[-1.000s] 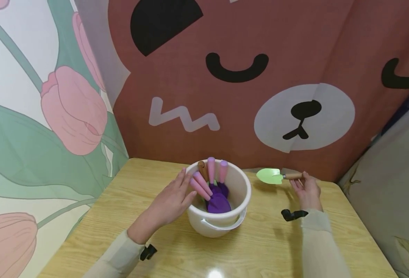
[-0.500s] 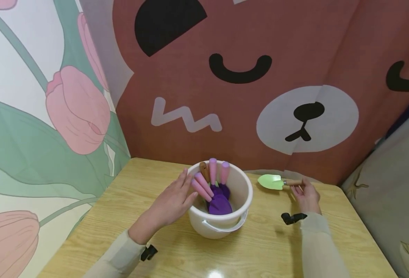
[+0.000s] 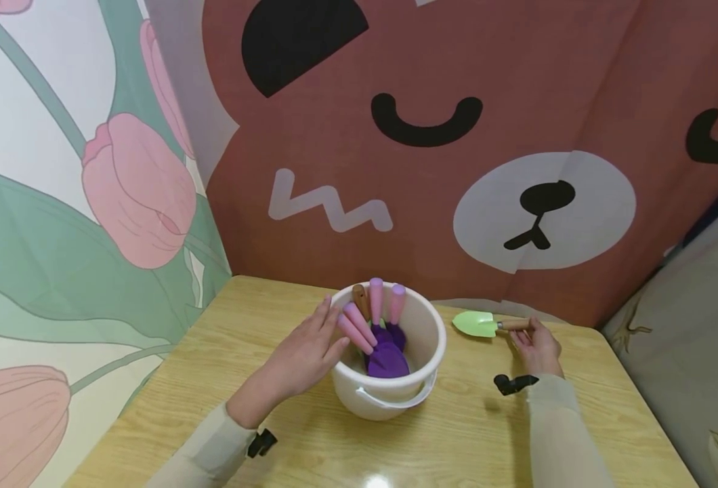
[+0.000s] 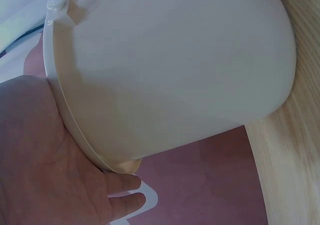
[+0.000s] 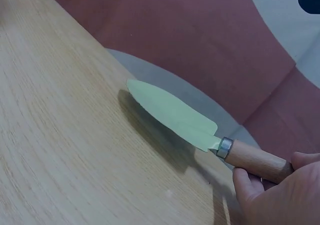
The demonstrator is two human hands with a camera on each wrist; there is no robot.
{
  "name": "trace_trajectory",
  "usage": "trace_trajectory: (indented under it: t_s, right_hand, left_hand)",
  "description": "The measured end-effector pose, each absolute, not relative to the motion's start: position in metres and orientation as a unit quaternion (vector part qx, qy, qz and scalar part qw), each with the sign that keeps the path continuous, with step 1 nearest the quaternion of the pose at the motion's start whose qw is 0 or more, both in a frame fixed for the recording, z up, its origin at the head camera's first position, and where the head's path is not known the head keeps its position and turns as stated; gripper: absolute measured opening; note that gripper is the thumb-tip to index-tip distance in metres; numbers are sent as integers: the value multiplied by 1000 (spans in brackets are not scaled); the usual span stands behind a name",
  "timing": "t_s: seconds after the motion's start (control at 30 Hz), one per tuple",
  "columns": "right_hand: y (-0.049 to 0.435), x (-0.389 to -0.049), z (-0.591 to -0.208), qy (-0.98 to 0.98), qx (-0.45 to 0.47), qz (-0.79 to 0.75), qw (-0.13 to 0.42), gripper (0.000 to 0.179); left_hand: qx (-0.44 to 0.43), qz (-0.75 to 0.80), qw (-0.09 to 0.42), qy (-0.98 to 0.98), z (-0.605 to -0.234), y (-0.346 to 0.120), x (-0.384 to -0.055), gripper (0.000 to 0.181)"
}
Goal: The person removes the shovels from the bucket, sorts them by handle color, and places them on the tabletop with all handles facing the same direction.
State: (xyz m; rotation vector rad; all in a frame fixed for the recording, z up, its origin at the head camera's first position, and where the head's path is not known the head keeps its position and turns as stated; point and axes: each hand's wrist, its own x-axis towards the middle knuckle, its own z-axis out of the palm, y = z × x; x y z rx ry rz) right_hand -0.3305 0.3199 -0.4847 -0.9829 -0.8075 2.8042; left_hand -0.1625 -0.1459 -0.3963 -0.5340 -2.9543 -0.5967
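Your R hand point(image 3: 538, 347) has thumb & fingers closed round the wooden handle of the green trowel point(image 3: 475, 324); its blade points L from that hand, low over the table point(image 3: 475, 434), w/ shadow beneath. Your L hand point(image 3: 298, 356) has fingers straight, gripping nothing, touching the rim of the white bucket point(image 4: 185, 70) just R of it. Inside, near those fingers: pink-handled purple tools point(image 3: 389, 359) + a brown handle point(image 3: 361, 303).
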Motion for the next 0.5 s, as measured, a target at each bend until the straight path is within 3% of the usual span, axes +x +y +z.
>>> trace_trajectory:
  t_s: [0.5]
  right_hand:
    - [320, -340, -495, -285, -325, 901, 43, 58]
  left_hand:
    - [-175, -192, 43, -965, -396, -146, -163, 73]
